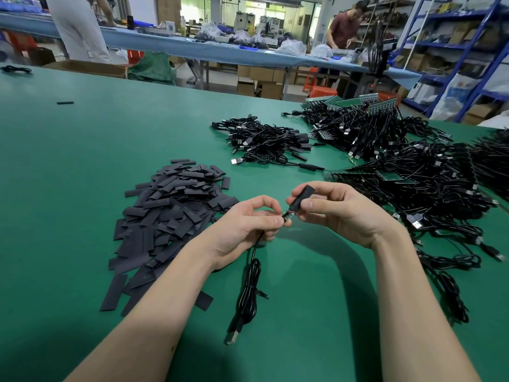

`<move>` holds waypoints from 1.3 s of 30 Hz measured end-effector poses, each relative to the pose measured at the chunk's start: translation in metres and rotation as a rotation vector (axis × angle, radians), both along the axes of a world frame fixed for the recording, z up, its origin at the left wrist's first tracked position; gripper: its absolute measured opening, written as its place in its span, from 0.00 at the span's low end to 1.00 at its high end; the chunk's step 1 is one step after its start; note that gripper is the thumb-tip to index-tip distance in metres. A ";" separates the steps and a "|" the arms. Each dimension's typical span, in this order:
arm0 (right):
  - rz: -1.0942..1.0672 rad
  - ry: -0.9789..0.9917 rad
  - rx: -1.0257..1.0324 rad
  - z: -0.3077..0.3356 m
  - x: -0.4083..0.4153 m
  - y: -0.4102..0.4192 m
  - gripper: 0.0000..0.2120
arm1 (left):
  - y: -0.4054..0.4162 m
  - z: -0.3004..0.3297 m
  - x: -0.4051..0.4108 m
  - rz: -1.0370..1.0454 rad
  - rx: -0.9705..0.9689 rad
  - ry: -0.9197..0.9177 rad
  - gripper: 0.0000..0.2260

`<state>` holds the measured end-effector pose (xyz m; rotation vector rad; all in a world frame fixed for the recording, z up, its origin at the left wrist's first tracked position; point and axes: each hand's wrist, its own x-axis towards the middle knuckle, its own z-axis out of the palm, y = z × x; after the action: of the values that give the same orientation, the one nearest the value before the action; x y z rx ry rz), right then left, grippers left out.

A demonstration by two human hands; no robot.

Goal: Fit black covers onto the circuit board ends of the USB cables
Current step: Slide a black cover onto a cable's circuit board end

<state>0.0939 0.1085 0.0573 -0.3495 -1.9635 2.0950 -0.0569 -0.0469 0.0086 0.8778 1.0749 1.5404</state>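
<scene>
— Hands meeting over the green table (82, 161), see? The left hand (248, 227) pinches the circuit board end (287, 215) of a USB cable (249, 293) between thumb and forefinger, other fingers curled under.

— And the right hand (338, 213)?

— It grips a black cover (301, 198) between thumb and fingertips, the lower mouth of it right at the board's tip. Only a bit of the board shows between the two hands; how far it's inside I can't tell.

— Where's the rest of that cable?

— Hanging from the left fist down to the table, bundled in a loop, its plug (232, 336) lying near the forearms.

— And the spares?

— A heap of flat black covers (176, 210) lies to the left of the hands. Beyond, a small pile of cables (264, 142), and to the right a much bigger tangle (413, 172) with green boards poking out.

— Anybody else about?

— A person in a dark red shirt (344, 28) stands at the blue bench (192, 48) behind.
</scene>
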 end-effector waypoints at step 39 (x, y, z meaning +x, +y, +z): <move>-0.204 0.043 -0.181 -0.019 -0.018 -0.002 0.11 | 0.011 -0.012 0.010 0.497 0.112 0.332 0.04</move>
<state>0.0760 0.1067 0.0385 -0.5122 -1.6419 2.1321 -0.0473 -0.0358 -0.0038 1.0181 1.5430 1.9187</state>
